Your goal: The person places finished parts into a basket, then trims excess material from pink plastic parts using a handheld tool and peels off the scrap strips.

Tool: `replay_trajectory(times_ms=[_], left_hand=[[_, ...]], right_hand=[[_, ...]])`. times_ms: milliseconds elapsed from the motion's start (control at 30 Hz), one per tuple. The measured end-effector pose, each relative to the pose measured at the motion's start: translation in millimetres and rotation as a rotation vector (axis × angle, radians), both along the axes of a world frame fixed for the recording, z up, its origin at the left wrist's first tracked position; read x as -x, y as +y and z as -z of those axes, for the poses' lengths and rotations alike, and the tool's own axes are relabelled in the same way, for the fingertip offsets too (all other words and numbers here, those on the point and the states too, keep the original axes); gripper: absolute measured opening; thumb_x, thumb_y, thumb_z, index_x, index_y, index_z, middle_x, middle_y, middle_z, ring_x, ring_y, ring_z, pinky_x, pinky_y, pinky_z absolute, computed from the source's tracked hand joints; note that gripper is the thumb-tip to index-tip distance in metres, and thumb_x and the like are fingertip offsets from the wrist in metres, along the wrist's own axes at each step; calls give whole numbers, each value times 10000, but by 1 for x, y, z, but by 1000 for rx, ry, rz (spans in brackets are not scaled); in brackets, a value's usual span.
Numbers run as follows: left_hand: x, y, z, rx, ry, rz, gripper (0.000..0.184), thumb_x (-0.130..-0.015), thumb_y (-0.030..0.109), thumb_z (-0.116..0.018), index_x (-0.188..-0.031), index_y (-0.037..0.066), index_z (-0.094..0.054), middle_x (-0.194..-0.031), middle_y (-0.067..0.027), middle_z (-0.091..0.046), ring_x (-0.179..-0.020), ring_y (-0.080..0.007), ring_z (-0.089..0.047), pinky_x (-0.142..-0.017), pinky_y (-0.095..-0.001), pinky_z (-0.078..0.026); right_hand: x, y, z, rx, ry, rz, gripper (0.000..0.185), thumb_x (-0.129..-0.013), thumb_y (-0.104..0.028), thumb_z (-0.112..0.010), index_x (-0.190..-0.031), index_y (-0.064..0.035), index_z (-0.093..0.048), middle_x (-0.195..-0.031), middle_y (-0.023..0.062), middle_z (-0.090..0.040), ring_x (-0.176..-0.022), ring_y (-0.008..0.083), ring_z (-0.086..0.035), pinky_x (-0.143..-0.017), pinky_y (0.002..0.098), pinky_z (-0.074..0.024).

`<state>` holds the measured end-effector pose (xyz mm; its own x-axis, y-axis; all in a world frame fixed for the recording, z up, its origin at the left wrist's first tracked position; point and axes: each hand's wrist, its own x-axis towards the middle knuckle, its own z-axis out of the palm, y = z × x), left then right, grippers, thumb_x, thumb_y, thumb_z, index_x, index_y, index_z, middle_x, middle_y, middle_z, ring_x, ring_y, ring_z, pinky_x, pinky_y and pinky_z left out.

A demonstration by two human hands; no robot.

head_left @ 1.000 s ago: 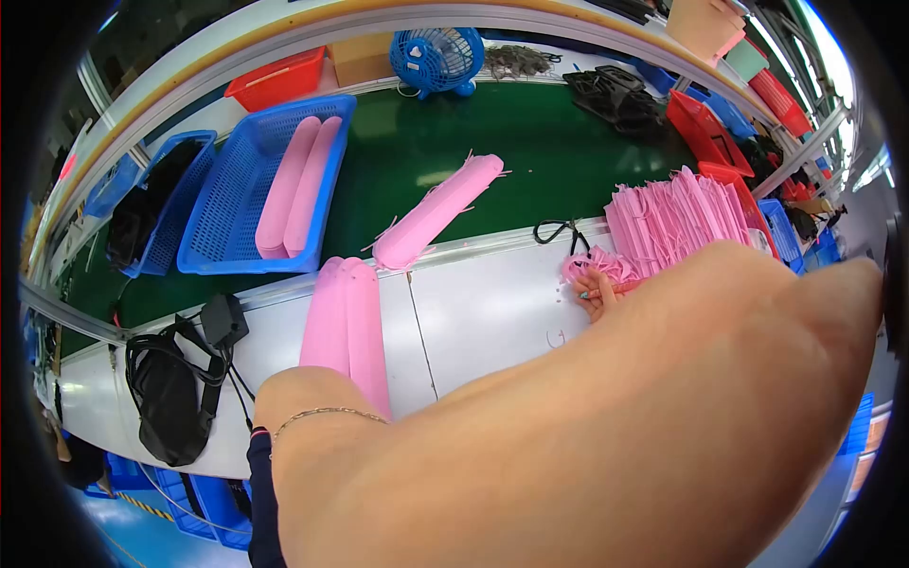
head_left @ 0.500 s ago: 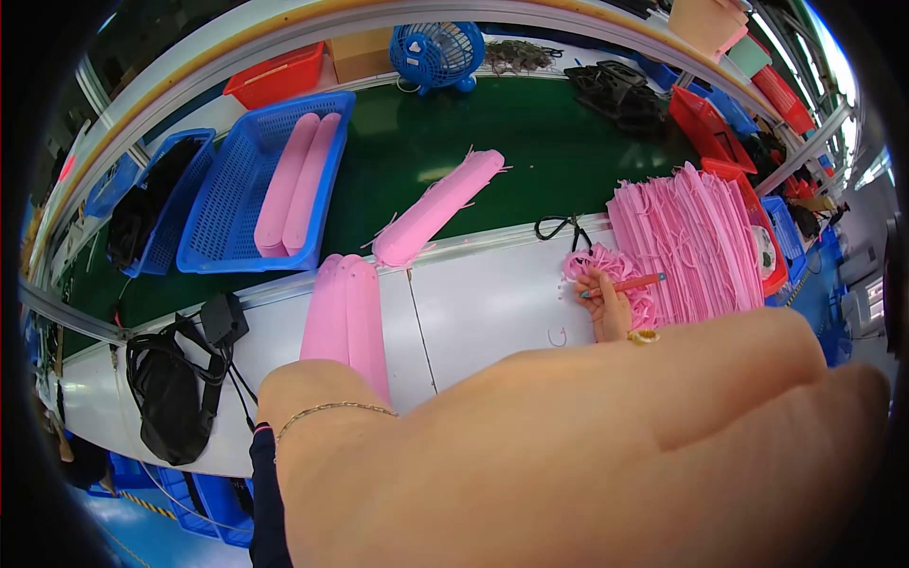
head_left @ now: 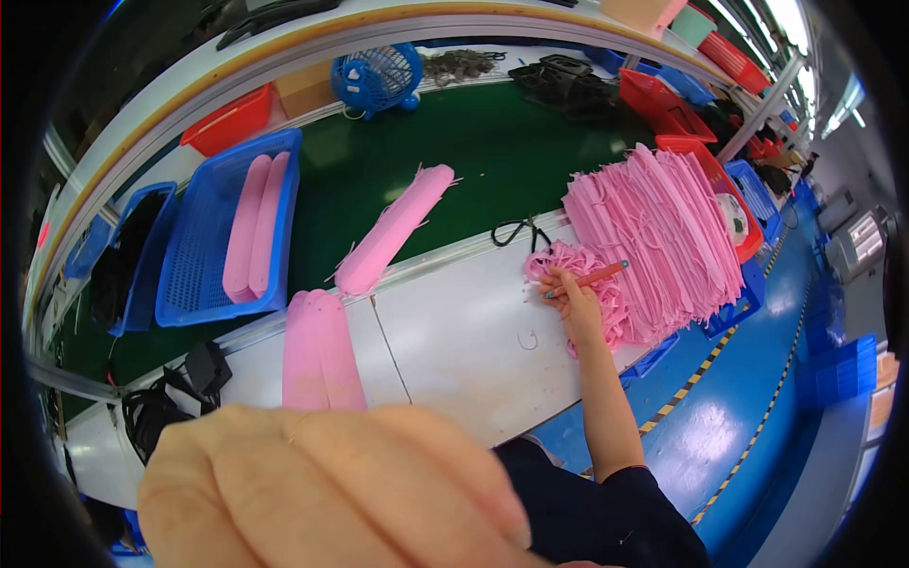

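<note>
My left hand (head_left: 331, 483) is large and close to the camera, fingers curled and pressed together; its fingertips and anything in them are hidden. My right hand (head_left: 573, 301) is at the table's right end, closed round a slim orange pen-like tool (head_left: 602, 274). It rests by a tangle of pink strip scraps (head_left: 614, 317), beside a tall stack of pink strips (head_left: 653, 241) with ragged edges. Long pink rounded pieces (head_left: 317, 346) lie on the white table, partly behind my left hand. Another pink bundle (head_left: 396, 227) with loose threads lies on the green surface.
A blue basket (head_left: 194, 237) holds two pink pieces at the left. Behind stand a blue fan (head_left: 376, 80) and a red bin (head_left: 227, 120). A black cord loop (head_left: 519, 232) lies near the rail. Red bins (head_left: 668, 109) stand at the right. Black cables (head_left: 156, 417) lie front left.
The view has turned, showing more floor at the right. My left forearm no longer crosses the view; the curled left hand now fills the lower left. My right hand still holds the orange tool.
</note>
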<state>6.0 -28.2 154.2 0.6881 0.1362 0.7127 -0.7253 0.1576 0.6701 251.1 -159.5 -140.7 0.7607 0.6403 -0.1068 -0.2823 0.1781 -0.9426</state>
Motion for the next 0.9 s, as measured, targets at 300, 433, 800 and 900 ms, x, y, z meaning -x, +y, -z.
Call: replay_trajectory(times_ms=[300,433,800,900], left_hand=[[-17,-6,0,19,-19,74,805,-827,453,-557,-1390,-50,-276,-1084,-190,-540,-977,-275,-547,-853,-383,-450],[-15,-5,2,26,-10,69,797,-833,456,-543,-1387,-53,-279,-1084,-192,-541,-977,-279,-548,-855,-389,-449],[-10,-4,6,35,53,70,777,-851,466,-502,-1380,-61,-286,-1082,-197,-545,-977,-288,-551,-861,-405,-447],[-6,-3,9,41,78,66,773,-856,468,-491,-1378,-64,-288,-1082,-198,-546,-977,-291,-551,-862,-410,-447]], right_hand=[[2,1,-1,4,21,-28,381,-963,-269,-474,-1149,57,-540,-1003,146,-632,-868,203,-637,-776,323,-519],[2,-2,2,-8,14,-37,383,-960,-270,-483,-1137,62,-551,-1005,149,-630,-877,208,-635,-787,319,-516],[0,-2,4,3,5,-42,376,-963,-273,-479,-1122,56,-569,-1007,138,-634,-889,196,-632,-795,297,-504],[2,-3,1,-10,4,-48,372,-965,-270,-475,-1123,52,-572,-999,134,-636,-882,188,-634,-783,291,-504]])
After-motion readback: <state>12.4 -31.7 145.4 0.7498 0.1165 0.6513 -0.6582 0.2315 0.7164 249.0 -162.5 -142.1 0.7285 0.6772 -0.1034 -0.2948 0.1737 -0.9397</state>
